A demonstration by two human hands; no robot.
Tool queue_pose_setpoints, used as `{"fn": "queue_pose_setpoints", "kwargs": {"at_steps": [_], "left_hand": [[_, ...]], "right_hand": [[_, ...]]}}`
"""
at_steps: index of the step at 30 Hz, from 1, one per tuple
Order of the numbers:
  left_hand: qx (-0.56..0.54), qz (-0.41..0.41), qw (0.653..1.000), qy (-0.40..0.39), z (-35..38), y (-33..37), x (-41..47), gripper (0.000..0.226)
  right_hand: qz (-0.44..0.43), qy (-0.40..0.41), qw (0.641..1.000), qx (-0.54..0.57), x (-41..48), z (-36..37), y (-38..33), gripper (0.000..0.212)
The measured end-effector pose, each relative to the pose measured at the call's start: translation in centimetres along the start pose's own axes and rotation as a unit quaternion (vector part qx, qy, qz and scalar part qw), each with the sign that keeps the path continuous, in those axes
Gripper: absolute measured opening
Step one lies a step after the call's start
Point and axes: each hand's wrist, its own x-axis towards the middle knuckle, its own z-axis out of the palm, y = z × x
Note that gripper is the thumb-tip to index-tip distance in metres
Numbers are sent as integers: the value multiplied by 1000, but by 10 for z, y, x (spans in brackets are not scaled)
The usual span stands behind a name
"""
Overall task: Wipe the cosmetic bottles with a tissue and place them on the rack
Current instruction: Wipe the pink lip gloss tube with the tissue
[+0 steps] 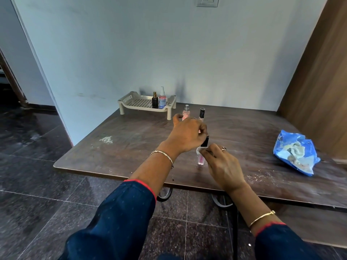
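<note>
My left hand [187, 135] grips the black cap of a slim pink bottle [201, 160] that stands upright on the dark table [131, 143]. My right hand [223, 166] presses a small white tissue [199, 150] against the bottle where the cap meets the body. Behind my hands stand a pink spray bottle [186, 112] and a black-capped tube [201, 113]. At the table's back edge, the beige rack [131, 102] holds a black bottle [155, 101] and a clear pump bottle [162, 99] at its right end.
A crumpled blue tissue packet [294, 151] lies at the right of the table. Grey dust [107, 140] marks the left part of the tabletop. A wooden panel [319, 72] rises on the right, a pale wall behind, and dark tiled floor to the left.
</note>
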Motion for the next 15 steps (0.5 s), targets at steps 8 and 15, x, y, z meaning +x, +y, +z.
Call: {"fn": "queue_pose_setpoints", "kwargs": {"at_steps": [8, 15], "left_hand": [[-23, -7, 1000, 3, 3, -5, 0, 20], [-12, 6, 1000, 9, 6, -8, 2, 21]], "right_hand": [[13, 14, 1000, 2, -9, 0, 7, 32], [7, -8, 1000, 11, 0, 2, 0, 32]]}}
